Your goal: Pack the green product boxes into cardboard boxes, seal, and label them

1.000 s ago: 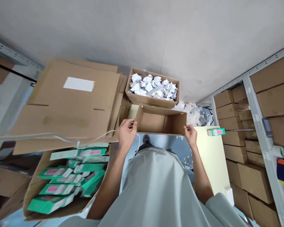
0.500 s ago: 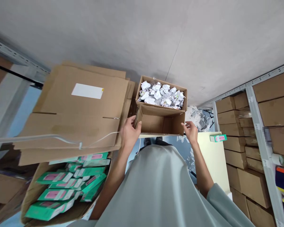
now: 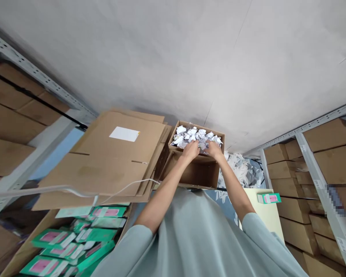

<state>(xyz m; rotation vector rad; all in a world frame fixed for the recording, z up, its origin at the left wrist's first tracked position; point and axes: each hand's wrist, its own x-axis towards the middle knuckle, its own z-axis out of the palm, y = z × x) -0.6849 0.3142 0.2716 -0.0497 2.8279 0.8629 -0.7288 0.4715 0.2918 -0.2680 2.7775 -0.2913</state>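
My left hand (image 3: 191,149) and my right hand (image 3: 213,149) reach forward into a cardboard box (image 3: 222,143) full of crumpled white paper (image 3: 192,132). Both hands are closed, fingers curled down on the paper near the box's front edge; the fingertips are partly hidden. Directly in front of that box stands a second open cardboard box (image 3: 202,171), under my forearms. Its inside shows bare brown cardboard.
Flattened cartons (image 3: 109,169) are stacked at left, crossed by a white cable (image 3: 72,189). Below, a carton holds several green-and-pink packages (image 3: 105,234). Another green package (image 3: 269,198) lies on a pale tabletop (image 3: 262,213). White paper scraps (image 3: 238,167) and shelved boxes (image 3: 288,188) stand right.
Both hands have left the sides of the front box and moved forward and inward onto the crumpled paper in the rear box. The view has tilted up toward the wall.
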